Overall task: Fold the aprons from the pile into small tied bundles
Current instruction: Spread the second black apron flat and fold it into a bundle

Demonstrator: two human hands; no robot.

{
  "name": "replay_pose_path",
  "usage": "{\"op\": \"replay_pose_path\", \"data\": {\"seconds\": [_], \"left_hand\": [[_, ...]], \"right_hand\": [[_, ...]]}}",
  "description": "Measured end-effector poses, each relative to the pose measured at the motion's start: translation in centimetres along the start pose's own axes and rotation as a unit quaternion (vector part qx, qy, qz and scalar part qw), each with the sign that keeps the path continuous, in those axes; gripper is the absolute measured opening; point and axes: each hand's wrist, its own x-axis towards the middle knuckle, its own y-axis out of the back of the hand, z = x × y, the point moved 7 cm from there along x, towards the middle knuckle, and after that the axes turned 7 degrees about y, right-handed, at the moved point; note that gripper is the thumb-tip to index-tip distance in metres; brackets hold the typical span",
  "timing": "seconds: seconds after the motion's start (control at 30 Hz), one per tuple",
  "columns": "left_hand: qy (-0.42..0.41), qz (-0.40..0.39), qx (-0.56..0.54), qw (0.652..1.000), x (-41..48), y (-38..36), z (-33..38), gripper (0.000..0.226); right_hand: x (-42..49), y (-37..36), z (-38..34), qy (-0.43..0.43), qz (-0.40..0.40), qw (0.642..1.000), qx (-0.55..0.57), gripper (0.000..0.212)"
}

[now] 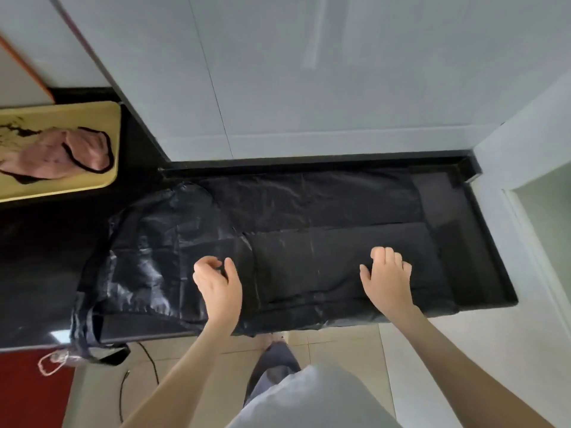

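A black apron [309,205] lies spread flat across the black counter [482,273]. Its near part is folded over into a matte rectangular panel [309,261]. The shiny left part [145,251] is crinkled, and its straps [92,344] hang over the front edge. My left hand [217,282] is over the apron just left of the panel's edge, fingers and thumb loosely curled with a gap between them. My right hand [387,274] rests on the right part of the panel, fingers bent down onto the fabric and thumb spread.
A yellow tray [102,115] at the far left holds a crumpled pink apron with black trim [55,156]. White tiled wall rises behind the counter. A raised lip [463,168] bounds the counter at back and right. A pink string [51,362] and a cable [148,362] hang below.
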Motion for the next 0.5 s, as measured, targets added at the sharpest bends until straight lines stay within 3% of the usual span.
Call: {"op": "replay_pose_path", "data": {"seconds": [0.1,0.17,0.2,0.27,0.33,0.4,0.5], "left_hand": [[0.053,0.09,-0.005,0.995,-3.7,2.8,-4.1,0.017],[0.201,0.12,-0.06,0.97,-6.8,3.5,-8.8,0.02],[0.293,0.113,-0.118,0.942,-7.8,3.0,-11.3,0.021],[0.43,-0.004,-0.247,0.869,-9.5,0.7,-15.1,0.012],[0.442,-0.126,-0.303,0.835,-9.9,-1.2,-16.0,0.02],[0.39,-0.205,-0.295,0.848,-9.8,-2.0,-15.4,0.026],[0.351,-0.255,-0.295,0.851,-9.9,-2.6,-13.8,0.013]], "right_hand": [[-3.2,-0.1,2.6,-0.191,-0.015,0.972,0.139,0.024],[-6.3,-0.7,4.6,-0.283,-0.009,0.937,0.204,0.028],[-7.4,-1.2,5.2,-0.3,-0.012,0.924,0.237,0.03],[-10.0,-2.4,5.9,-0.323,-0.036,0.879,0.348,0.03],[-12.2,-3.8,5.5,-0.374,-0.083,0.797,0.466,0.026],[-14.4,-4.9,4.9,-0.414,-0.133,0.725,0.534,0.021],[-15.6,-5.6,4.2,-0.394,-0.169,0.677,0.598,0.036]]}}
